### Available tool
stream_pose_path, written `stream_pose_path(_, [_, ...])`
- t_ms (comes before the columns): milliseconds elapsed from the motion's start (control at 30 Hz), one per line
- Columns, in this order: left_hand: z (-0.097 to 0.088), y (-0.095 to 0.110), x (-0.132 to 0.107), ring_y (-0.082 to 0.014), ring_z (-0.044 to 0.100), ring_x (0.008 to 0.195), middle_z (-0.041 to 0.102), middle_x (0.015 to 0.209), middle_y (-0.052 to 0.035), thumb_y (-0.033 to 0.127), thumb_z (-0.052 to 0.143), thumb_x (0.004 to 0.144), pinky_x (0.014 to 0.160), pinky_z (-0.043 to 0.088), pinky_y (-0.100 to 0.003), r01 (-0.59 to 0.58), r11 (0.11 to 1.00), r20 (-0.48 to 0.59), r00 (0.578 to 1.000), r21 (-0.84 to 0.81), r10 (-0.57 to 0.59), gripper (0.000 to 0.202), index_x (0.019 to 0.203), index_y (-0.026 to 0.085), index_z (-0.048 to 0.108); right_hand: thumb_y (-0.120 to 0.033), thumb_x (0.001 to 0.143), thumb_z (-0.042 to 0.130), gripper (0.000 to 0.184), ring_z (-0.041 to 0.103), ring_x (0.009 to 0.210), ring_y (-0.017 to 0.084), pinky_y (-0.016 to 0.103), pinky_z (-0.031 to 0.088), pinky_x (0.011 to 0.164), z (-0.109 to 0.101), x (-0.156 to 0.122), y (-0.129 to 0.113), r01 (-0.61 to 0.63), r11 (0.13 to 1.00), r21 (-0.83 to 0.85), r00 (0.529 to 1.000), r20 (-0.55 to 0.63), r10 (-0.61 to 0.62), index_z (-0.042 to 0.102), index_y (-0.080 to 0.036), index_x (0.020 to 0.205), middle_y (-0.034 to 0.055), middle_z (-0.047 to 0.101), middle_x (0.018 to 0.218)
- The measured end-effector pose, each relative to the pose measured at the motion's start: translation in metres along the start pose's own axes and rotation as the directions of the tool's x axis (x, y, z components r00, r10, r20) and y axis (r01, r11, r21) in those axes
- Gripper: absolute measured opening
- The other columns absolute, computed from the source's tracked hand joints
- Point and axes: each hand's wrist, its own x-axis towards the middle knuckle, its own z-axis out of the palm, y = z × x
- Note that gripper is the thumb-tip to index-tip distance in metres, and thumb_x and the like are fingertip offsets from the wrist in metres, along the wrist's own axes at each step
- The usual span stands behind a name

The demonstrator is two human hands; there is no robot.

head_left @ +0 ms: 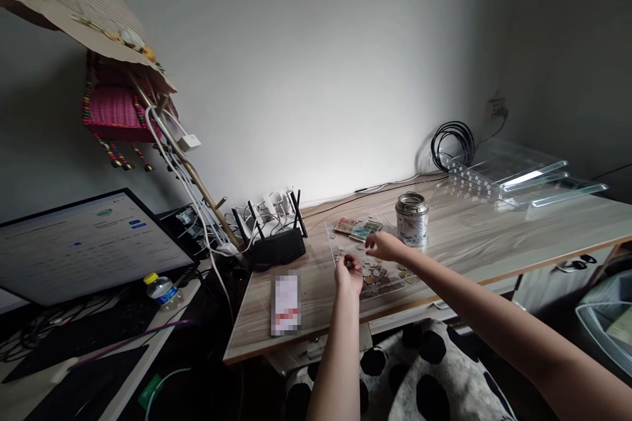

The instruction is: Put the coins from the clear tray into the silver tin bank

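Note:
Several coins (378, 274) lie scattered on a clear tray (395, 287) on the wooden table (474, 243). My left hand (348, 271) is curled over the coins at the tray's left side, fingers closed on what looks like a small stack of coins. My right hand (384, 247) hovers just above the coins, fingers pinched together; what it holds is too small to see. Banknotes (357, 227) lie just behind the tray. A metal tin can (411, 218) stands upright to the right of the notes.
A black router (276, 247) and a power strip sit at the table's back left. Clear acrylic sheets (523, 181) and a coiled black cable (451, 141) lie at the back right. A blurred card (286, 302) rests front left. A monitor (83, 247) and bottle (162, 291) stand on the left desk.

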Motion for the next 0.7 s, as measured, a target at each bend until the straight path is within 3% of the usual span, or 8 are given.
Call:
stream_pose_path(67, [-0.001,0.001,-0.002,-0.0022,0.023,0.029,0.031,0.045,0.0061,0.022,0.037,0.079,0.026,0.016,-0.014,-0.015,1.0,0.06,0.998,-0.004,0.016,0.025,0.055,0.016,0.037,-0.044,0.05,0.066,0.054,0.056,0.078,0.021,0.026,0.041,0.065,0.012,-0.01,0.007,0.003,0.992,-0.125,0.997,0.075,0.006,0.059,-0.015,0.095,0.01,0.059,0.091])
stream_pose_path(133, [-0.001,0.002,-0.003,-0.0023,0.016,0.028,0.025,0.045,0.0075,0.026,0.037,0.08,0.027,0.01,-0.016,-0.018,1.0,0.095,0.995,-0.002,0.018,0.027,0.054,0.017,0.034,-0.049,0.044,0.067,0.068,0.055,0.08,0.022,0.026,0.041,0.065,0.024,-0.016,0.008,-0.008,0.985,-0.171,0.995,0.094,0.024,0.055,-0.015,0.1,0.0119,0.056,0.097])
stream_pose_path(267, [-0.003,0.002,-0.003,-0.0024,0.017,0.029,0.025,0.046,0.0074,0.029,0.037,0.08,0.029,0.009,-0.016,-0.053,0.998,0.094,0.994,0.018,0.051,0.027,0.056,0.017,0.035,-0.04,0.046,0.067,0.051,0.055,0.075,0.02,0.023,0.04,0.059,0.035,-0.012,-0.004,-0.045,0.983,-0.176,0.986,0.153,0.073,0.058,-0.013,0.089,0.0091,0.06,0.086])
stream_pose_path(467, [-0.004,0.001,-0.002,-0.0027,0.021,0.03,0.03,0.048,0.0062,0.028,0.034,0.081,0.03,0.01,-0.016,-0.057,0.998,0.073,0.996,-0.011,0.057,0.025,0.059,0.016,0.039,-0.019,0.049,0.062,0.023,0.055,0.061,0.016,0.021,0.039,0.051,0.032,-0.004,-0.021,-0.043,0.991,-0.128,0.95,0.301,0.08,0.061,-0.013,0.071,0.0066,0.063,0.071])
stream_pose_path(633, [-0.004,0.001,-0.002,-0.0032,0.024,0.031,0.036,0.05,0.005,0.026,0.033,0.08,0.031,0.017,-0.016,-0.06,0.998,0.058,0.996,-0.031,0.061,0.024,0.059,0.016,0.04,-0.009,0.05,0.055,0.03,0.055,0.053,0.015,0.021,0.04,0.048,0.033,-0.008,-0.031,-0.043,0.998,-0.051,0.93,0.363,0.058,0.062,-0.015,0.079,0.0047,0.062,0.063])
stream_pose_path(700, [-0.005,0.0,-0.001,-0.0037,0.026,0.032,0.038,0.051,0.0045,0.027,0.033,0.08,0.033,0.022,-0.017,-0.058,0.998,0.06,0.996,-0.02,0.059,0.024,0.06,0.017,0.042,-0.008,0.049,0.055,0.026,0.056,0.054,0.015,0.021,0.041,0.048,0.034,-0.008,-0.033,-0.03,0.999,-0.032,0.924,0.38,0.04,0.062,-0.015,0.073,0.0046,0.062,0.062])
